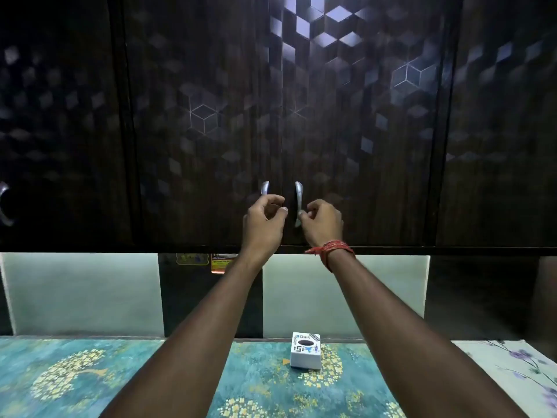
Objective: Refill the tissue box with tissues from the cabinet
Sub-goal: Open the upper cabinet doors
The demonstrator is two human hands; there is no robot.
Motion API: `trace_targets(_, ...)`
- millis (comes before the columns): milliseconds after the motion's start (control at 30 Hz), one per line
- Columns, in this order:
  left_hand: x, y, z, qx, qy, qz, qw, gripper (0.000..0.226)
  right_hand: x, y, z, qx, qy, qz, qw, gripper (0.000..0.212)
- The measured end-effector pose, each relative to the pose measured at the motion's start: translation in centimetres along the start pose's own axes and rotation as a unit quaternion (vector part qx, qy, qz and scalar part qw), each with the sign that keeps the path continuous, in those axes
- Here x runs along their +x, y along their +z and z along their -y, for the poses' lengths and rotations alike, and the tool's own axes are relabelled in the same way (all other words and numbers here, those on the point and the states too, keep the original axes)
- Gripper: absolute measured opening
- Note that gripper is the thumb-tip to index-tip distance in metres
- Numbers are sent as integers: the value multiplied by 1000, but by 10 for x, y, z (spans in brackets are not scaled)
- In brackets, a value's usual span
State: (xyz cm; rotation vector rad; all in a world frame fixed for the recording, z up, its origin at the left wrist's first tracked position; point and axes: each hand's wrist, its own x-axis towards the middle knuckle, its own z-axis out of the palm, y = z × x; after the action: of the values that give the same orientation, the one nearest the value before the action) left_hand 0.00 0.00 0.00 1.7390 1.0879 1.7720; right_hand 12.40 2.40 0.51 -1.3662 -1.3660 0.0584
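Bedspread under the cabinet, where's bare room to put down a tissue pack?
The teal bedspread is bare left of the left forearm, out to the frame's edge. Between the forearms, the tissue box takes the back; only the strip in front of it is free. Right of the right forearm, the floral sheet is bare.

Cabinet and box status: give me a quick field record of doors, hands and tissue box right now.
cabinet doors: both shut
left hand: fingers curled at left handle
right hand: at right handle, red thread band on wrist
tissue box: white, upright on patterned surface below, oval opening dark, no tissue showing
tissues: not visible
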Motion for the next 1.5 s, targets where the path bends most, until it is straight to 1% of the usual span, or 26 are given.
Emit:
trace_targets(100, 13, 9, 11, 21, -10, -1, 1000, 25, 13, 17, -6, -41, -15, 24, 999, 22)
trace_targets(167, 16, 12, 18, 28, -11, -1, 1000, 26, 17, 25, -8, -46, -19, 34, 998, 22)
trace_targets(267, 14, 10, 21, 38, -13, 0, 999, 26, 16, 24, -10, -60, -35, 26, 997, 23)
trace_targets(333, 9, 5, 23, 37, -30, 1, 999, 26, 12, 24, -10, -50, -36, 9, 998, 22)
trace_targets(467, -6, -6, 14, 11, -58, -20, 998, 32, -21, 8, -7, 17, -44, -25, 999, 20)
trace_targets(533, -21, -6, 5, -4, -74, -7, 997, 34, -44, -12, -7, 39, -50, -45, 997, 21)
trace_targets(600, -42, 2, -8, -38, -73, 42, 996, 36, -69, -40, -7, 49, -59, -90, 993, 22)
trace_targets(700, -81, 27, -37, -100, -22, 127, 987, 38, -107, -87, -10, 63, -51, -154, 985, 24)
trace_targets(800, -120, 59, -66, -152, 0, 157, 976, 43, -137, -140, -20, 51, -23, -180, 982, 31)
trace_targets(867, -141, 82, -85, -154, 15, 172, 973, 47, -149, -177, -26, 39, -4, -197, 980, 37)
trace_targets(933, -156, 108, -103, -144, 54, 199, 968, 50, -156, -212, -36, 35, 5, -223, 974, 40)
trace_targets(1000, -169, 137, -120, -97, 93, 233, 963, 53, -160, -244, -50, 38, 15, -224, 974, 41)
trace_targets(1067, -179, 163, -134, -54, 99, 264, 958, 57, -160, -272, -64, 40, 44, -220, 974, 42)
trace_targets(1133, -188, 189, -147, -41, 102, 291, 950, 60, -157, -300, -77, 57, 79, -218, 971, 43)
trace_targets(1200, -195, 214, -156, -26, 112, 305, 945, 63, -151, -326, -90, 75, 101, -197, 972, 45)
trace_targets(1367, -202, 267, -164, -2, 119, 310, 943, 67, -136, -368, -126, 49, 125, -165, 977, 43)
trace_targets(1500, -205, 288, -158, -9, 120, 267, 956, 63, -130, -375, -145, 40, 122, -165, 978, 43)
